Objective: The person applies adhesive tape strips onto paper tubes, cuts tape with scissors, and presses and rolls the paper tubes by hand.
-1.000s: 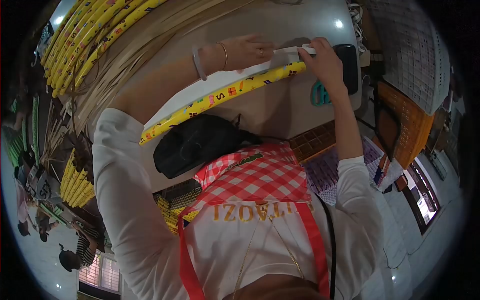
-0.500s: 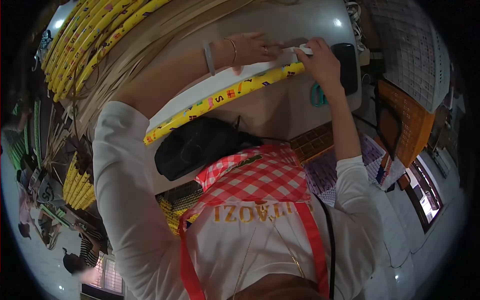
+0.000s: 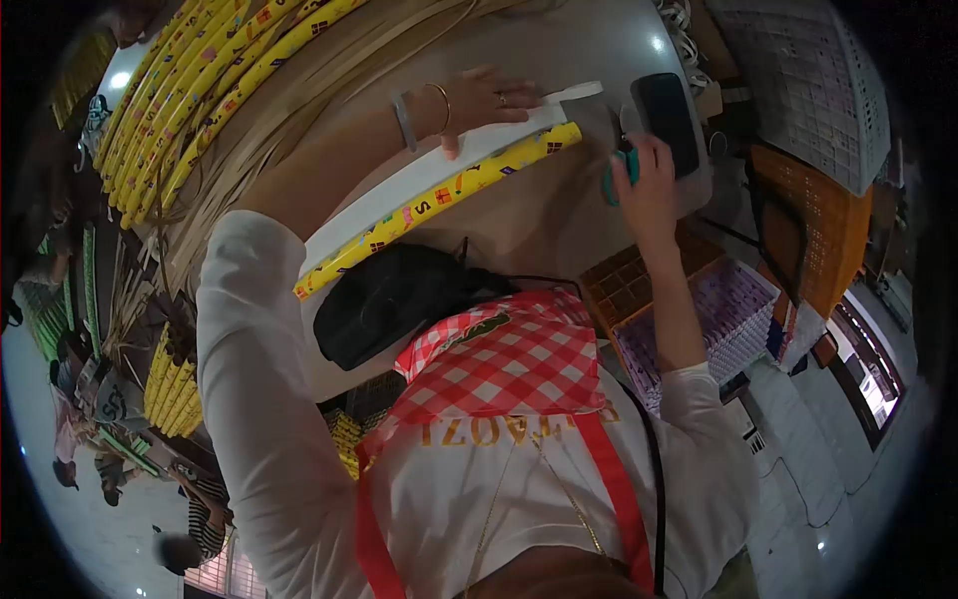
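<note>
While our left hand (image 3: 481,100) is resting, fingers spread, seemingly to steady the white strip (image 3: 399,188), our right hand (image 3: 649,182) is gripping teal-handled scissors (image 3: 610,188).

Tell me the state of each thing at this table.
Yellow patterned paper: apparently partly rolled
White strip: end jutting past the paper
Left hand: spread, thumb on white surface beside the paper
Right hand: closed around scissors
Scissors: blade opening unclear
Phone: lying flat, dark
Black cloth item: slumped
Yellow tubes: side by side
</note>
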`<state>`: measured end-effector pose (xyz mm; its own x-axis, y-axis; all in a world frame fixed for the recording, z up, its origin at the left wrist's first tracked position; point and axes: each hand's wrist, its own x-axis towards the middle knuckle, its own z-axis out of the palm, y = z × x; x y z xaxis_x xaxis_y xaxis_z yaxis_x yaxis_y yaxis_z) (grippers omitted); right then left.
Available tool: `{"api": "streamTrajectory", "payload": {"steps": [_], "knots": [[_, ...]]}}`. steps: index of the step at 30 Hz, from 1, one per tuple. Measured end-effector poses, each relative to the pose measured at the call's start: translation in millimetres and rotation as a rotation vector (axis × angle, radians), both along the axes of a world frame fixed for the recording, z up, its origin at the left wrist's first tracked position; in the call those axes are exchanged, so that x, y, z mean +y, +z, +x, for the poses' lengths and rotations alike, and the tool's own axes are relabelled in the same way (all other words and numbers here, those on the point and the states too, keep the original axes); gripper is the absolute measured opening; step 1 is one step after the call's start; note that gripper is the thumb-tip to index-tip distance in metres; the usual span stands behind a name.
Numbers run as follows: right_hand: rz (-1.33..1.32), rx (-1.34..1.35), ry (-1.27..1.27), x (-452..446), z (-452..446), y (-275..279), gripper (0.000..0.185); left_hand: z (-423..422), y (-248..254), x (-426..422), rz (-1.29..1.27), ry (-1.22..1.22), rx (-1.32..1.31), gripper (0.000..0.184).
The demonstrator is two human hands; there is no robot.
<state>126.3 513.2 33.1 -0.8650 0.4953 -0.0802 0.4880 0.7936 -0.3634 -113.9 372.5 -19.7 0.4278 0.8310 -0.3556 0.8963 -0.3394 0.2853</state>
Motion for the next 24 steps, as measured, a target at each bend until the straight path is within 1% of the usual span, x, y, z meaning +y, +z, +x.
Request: {"api": "streamTrajectory", "payload": {"steps": [1, 2, 3, 4, 5, 6, 7, 9, 10, 11, 12, 13, 15, 16, 18, 19, 20, 21, 22, 24], "knots": [[0.003, 0.005, -0.002, -5, 16, -5, 0.04, 1, 0, 1, -0.024, 0.0, 0.012, 0.118], [0.102, -0.092, -0.028, -9, 32, -12, 0.041, 1, 1, 2, -0.048, 0.001, 0.025, 0.122], [0.199, -0.19, -0.054, -12, 43, -19, 0.043, 2, 1, 3, -0.045, -0.001, 0.031, 0.122], [0.201, -0.185, -0.058, -13, 50, -27, 0.043, 2, 1, 4, -0.061, -0.005, 0.036, 0.126], [0.122, -0.121, -0.067, -14, 54, -34, 0.046, 2, 1, 5, -0.076, -0.008, 0.042, 0.13], [0.044, -0.056, -0.074, -12, 54, -37, 0.049, 3, 0, 6, -0.073, -0.01, 0.05, 0.13], [0.045, -0.049, -0.075, -8, 53, -37, 0.049, 3, -2, 6, -0.088, -0.008, 0.072, 0.131], [-0.272, -0.13, -0.257, 0, 52, -36, 0.051, 7, -1, 6, -0.102, -0.005, 0.096, 0.131], [-0.27, -0.124, -0.256, 2, 54, -37, 0.051, 9, 1, 6, -0.108, 0.016, 0.117, 0.131], [-0.209, -0.207, -0.244, 4, 56, -38, 0.049, 10, 3, 6, -0.113, 0.039, 0.138, 0.13], [-0.147, -0.288, -0.23, 5, 59, -39, 0.048, 11, 1, 3, -0.094, 0.064, 0.104, 0.129], [-0.143, -0.283, -0.226, 8, 63, -39, 0.048, 13, -1, 2, -0.091, 0.068, 0.109, 0.129], [-0.585, -0.242, -0.32, 13, 73, -38, 0.043, 18, -2, 1, -0.049, 0.088, 0.155, 0.129], [-0.581, -0.246, -0.312, 15, 79, -37, 0.043, 20, 0, 0, -0.048, 0.098, 0.152, 0.129], [-1.243, 0.022, -0.385, 15, 84, -30, 0.044, 23, 1, 1, -0.061, 0.123, 0.186, 0.132], [-1.241, 0.018, -0.377, 16, 79, -23, 0.044, 22, 2, 1, -0.066, 0.09, 0.208, 0.132], [-1.057, -0.123, -0.335, 20, 72, -15, 0.044, 24, 2, 0, -0.067, 0.095, 0.211, 0.132], [-0.872, -0.256, -0.297, 21, 63, -5, 0.044, 25, 3, -1, -0.046, 0.099, 0.259, 0.127], [-0.875, -0.25, -0.301, 23, 57, -1, 0.044, 26, 3, -1, -0.025, 0.097, 0.308, 0.123], [-0.466, -0.166, -0.041, 31, 45, 0, 0.045, 28, 3, -1, -0.025, 0.094, 0.334, 0.124]]}}
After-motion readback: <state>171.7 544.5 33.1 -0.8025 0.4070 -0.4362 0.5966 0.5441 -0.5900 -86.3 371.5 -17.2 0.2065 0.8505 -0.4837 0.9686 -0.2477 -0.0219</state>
